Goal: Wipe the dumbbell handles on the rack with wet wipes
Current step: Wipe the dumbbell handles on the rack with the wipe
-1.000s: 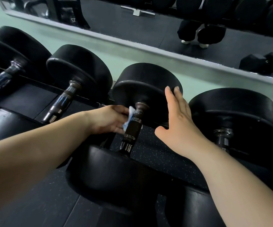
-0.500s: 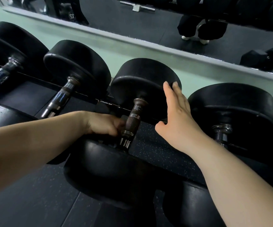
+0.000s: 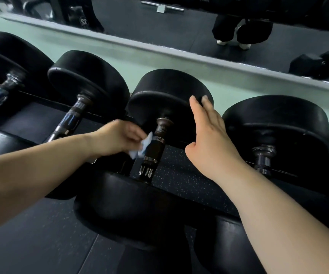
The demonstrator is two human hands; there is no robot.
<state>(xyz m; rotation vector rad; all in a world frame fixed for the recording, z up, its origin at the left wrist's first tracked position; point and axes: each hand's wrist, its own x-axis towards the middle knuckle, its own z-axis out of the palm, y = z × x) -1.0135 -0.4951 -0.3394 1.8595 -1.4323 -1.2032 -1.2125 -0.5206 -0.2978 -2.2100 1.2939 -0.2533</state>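
Several black round-headed dumbbells lie side by side on a dark rack (image 3: 104, 116). The middle dumbbell's metal handle (image 3: 156, 147) runs from its far head (image 3: 165, 95) down to its near head (image 3: 132, 206). My left hand (image 3: 118, 137) pinches a crumpled pale blue wet wipe (image 3: 142, 145) and holds it against the left side of that handle. My right hand (image 3: 209, 133) lies flat with straight fingers against the right side of the far head, steadying it.
A neighbouring dumbbell handle (image 3: 68, 119) lies to the left, another (image 3: 263, 157) to the right. Behind the rack runs a pale green wall strip and a mirror (image 3: 179, 22) that reflects a person's legs. Speckled rubber floor (image 3: 179, 178) shows below.
My left hand has slid back up the middle handle from its lower end, and the wipe shows again beside the handle. My right hand has stayed on the far head.
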